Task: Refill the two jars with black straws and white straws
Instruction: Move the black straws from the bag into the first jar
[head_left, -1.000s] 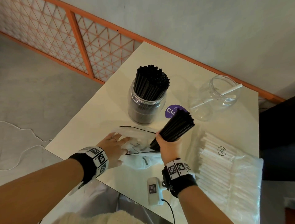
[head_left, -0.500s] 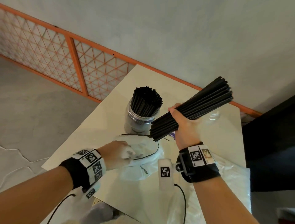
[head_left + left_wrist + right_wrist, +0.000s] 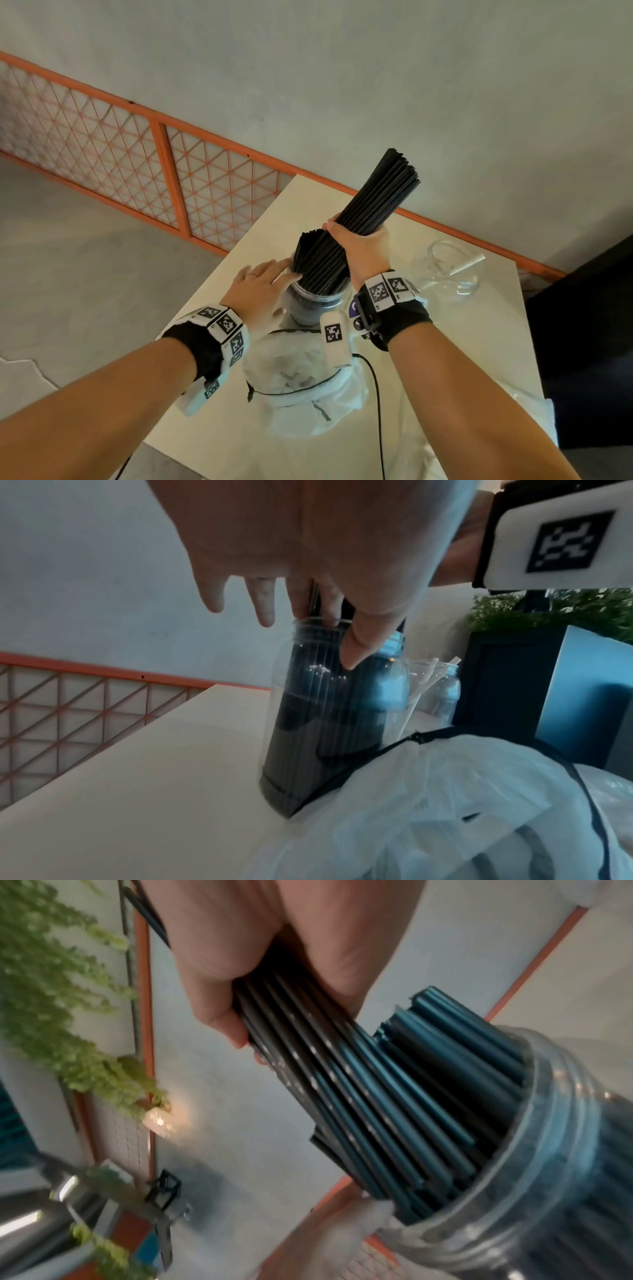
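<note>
My right hand (image 3: 363, 246) grips a thick bundle of black straws (image 3: 376, 202), tilted up to the right. Its lower end sits in the mouth of the clear jar (image 3: 308, 308), which holds many black straws. In the right wrist view the bundle (image 3: 342, 1083) slides in beside the straws standing in that jar (image 3: 548, 1164). My left hand (image 3: 260, 284) is on the jar's left side, fingers straight at the rim (image 3: 308, 623), thumb against the glass. A second clear jar (image 3: 452, 270) at the right holds a couple of white straws.
An emptied white plastic bag (image 3: 301, 383) with a black drawstring lies just in front of the jar. A clear pack (image 3: 527, 407) lies at the table's right front. The pale table (image 3: 239, 428) has an edge close on the left; an orange lattice rail (image 3: 164, 178) runs behind.
My right hand has lifted the black bundle from the bag, swung it up and set its lower end into the jar mouth. My left hand has left the bag and gone to the jar's rim.
</note>
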